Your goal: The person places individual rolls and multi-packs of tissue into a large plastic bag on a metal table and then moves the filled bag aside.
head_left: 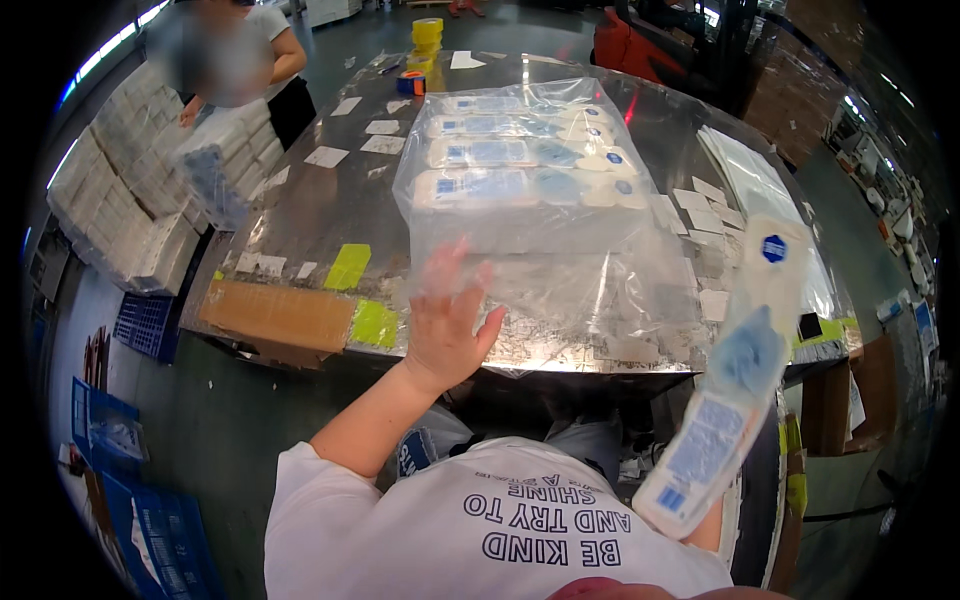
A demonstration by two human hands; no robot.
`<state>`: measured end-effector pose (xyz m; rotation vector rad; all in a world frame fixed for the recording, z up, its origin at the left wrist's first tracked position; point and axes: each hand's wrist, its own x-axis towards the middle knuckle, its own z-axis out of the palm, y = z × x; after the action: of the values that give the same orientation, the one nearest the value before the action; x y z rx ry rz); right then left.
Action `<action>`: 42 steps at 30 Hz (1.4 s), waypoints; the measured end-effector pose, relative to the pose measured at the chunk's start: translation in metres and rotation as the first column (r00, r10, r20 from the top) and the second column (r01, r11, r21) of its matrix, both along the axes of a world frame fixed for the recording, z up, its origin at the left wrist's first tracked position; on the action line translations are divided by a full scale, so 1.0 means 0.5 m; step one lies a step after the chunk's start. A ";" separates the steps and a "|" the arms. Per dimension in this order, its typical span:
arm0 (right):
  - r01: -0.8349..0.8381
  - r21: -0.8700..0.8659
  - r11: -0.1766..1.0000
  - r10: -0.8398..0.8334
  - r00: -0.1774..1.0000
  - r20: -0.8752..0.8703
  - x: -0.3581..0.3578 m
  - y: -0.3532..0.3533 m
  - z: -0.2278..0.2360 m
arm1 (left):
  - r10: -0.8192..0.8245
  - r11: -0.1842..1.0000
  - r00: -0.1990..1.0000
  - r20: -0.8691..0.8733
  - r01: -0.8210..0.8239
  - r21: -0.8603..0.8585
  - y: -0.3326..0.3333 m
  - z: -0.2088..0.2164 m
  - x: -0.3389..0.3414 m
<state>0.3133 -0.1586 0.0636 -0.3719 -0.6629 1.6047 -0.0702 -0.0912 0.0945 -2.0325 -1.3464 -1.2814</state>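
A large clear plastic bag (560, 235) lies on the metal-topped table, with several long white-and-blue wrapped packs (480, 187) lined up inside its far part. My left hand (445, 322) is at the bag's near left side, fingers spread and slightly blurred; it seems to rest on the film and grips nothing visible. Another long wrapped pack (725, 385), of the same look, is held tilted off the table's near right corner. My right forearm (708, 528) shows behind its lower end. The pack hides my right hand and its fingers.
White plastic sheets (755, 180) lie along the table's right side. Paper labels (382, 145), yellow tape rolls (426, 35) and an orange-blue tape dispenser (411, 83) are on the tabletop. Cardboard (270, 315) covers the near left edge. A person (235, 60) stands by wrapped stacks (130, 170).
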 end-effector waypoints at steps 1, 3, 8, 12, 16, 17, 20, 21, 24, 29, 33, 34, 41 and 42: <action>-0.019 0.010 1.000 0.019 1.000 0.011 0.001 -0.005 0.003 | -0.013 1.000 0.999 0.041 0.013 0.007 -0.001 0.003 -0.008; -0.042 -0.013 0.999 0.042 0.998 0.035 0.003 -0.002 0.009 | -0.050 0.990 0.993 0.103 0.036 0.134 0.002 0.028 -0.011; -0.081 -0.212 0.974 0.102 0.991 0.089 -0.045 0.103 -0.028 | 0.354 0.892 0.934 -0.055 -0.319 0.321 0.014 0.177 -0.006; -0.121 -0.343 0.932 0.165 0.981 0.102 -0.108 0.177 -0.077 | -0.145 0.971 0.959 0.244 0.186 -0.153 0.091 0.187 -0.088; -0.154 -0.400 0.904 0.191 0.980 0.055 -0.139 0.183 -0.107 | -0.028 0.869 0.774 0.633 0.332 -0.367 0.051 0.196 -0.090; -0.168 -0.399 0.902 0.196 0.980 0.032 -0.141 0.178 -0.109 | -0.070 0.895 0.791 0.607 0.319 -0.312 0.036 0.187 -0.085; -0.236 -0.341 0.910 0.235 0.971 -0.047 -0.137 0.143 -0.096 | -0.091 0.946 0.924 0.370 0.197 -0.259 -0.015 0.174 -0.085; -0.268 -0.309 0.913 0.257 0.963 -0.079 -0.136 0.133 -0.091 | -0.047 0.969 0.961 0.272 0.110 -0.220 -0.025 0.162 -0.090; -0.317 -0.239 0.918 0.294 0.947 -0.127 -0.134 0.102 -0.074 | -0.095 0.975 0.939 0.332 0.154 -0.158 -0.024 0.120 -0.086; -0.210 -0.387 0.898 0.203 0.977 -0.059 -0.198 0.120 -0.108 | -0.200 0.939 0.838 0.509 0.311 -0.144 -0.019 0.102 -0.049; -0.323 -0.407 0.854 0.352 0.936 -0.003 -0.287 0.239 -0.074 | -0.275 0.920 0.818 0.505 0.377 -0.109 -0.017 0.086 -0.012; -0.572 -0.302 0.763 0.585 0.809 -0.054 -0.274 0.290 -0.117 | -0.289 0.919 0.813 0.506 0.384 -0.094 -0.019 0.086 -0.004; -0.193 0.128 0.973 -0.047 0.377 0.925 -0.393 0.380 -0.114 | -0.267 0.901 0.871 0.411 0.377 -0.213 -0.033 0.049 -0.003; -0.091 0.324 0.942 -0.287 0.286 0.914 -0.382 0.388 -0.124 | -0.264 0.894 0.881 0.393 0.376 -0.243 -0.029 0.033 -0.005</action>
<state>0.1221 0.0354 0.0013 -1.1730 -1.7861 0.9366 -0.0726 -0.1058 0.1111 -2.4133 -1.4837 -1.7422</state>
